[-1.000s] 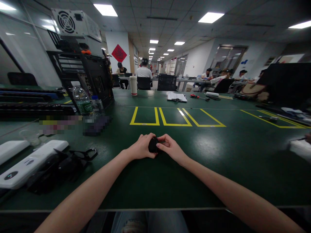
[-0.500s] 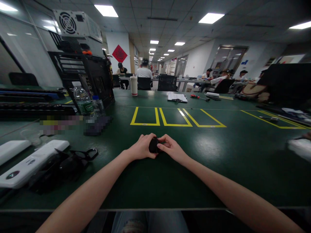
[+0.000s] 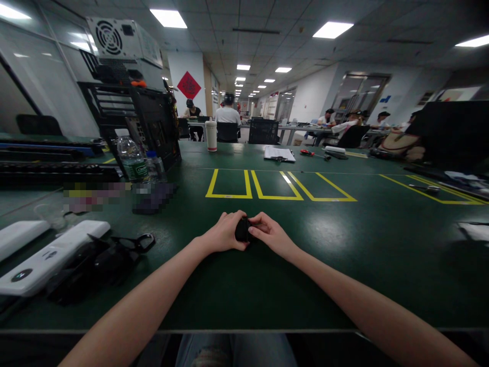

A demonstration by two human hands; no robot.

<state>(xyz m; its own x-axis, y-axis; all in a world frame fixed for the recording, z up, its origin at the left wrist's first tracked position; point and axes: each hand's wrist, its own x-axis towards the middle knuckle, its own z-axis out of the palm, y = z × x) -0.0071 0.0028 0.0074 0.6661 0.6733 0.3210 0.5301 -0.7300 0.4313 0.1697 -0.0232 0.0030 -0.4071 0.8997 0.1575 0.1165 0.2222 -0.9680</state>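
A small black rounded object (image 3: 242,230) is held between my two hands, low over the green tabletop (image 3: 244,290); its exact kind cannot be made out. My left hand (image 3: 227,232) wraps its thumb and fingers around the left side of it. From the right, my right hand (image 3: 269,232) pinches its near edge with thumb and forefinger. Both hands hide part of the object. Beyond them lie yellow tape outlines (image 3: 229,196) stuck on the table.
To the left are a white power strip-like device (image 3: 57,260), black glasses-like items (image 3: 114,257), a water bottle (image 3: 132,155) and an open computer case (image 3: 153,122). Farther back stand a white cup (image 3: 211,136), a clipboard (image 3: 279,154) and a red-handled screwdriver (image 3: 307,152). Several people sit beyond.
My hands and the black object stay in nearly the same place and grip. At the right edge, a dark shape by the white item has gone from view. The view shifts very slightly.
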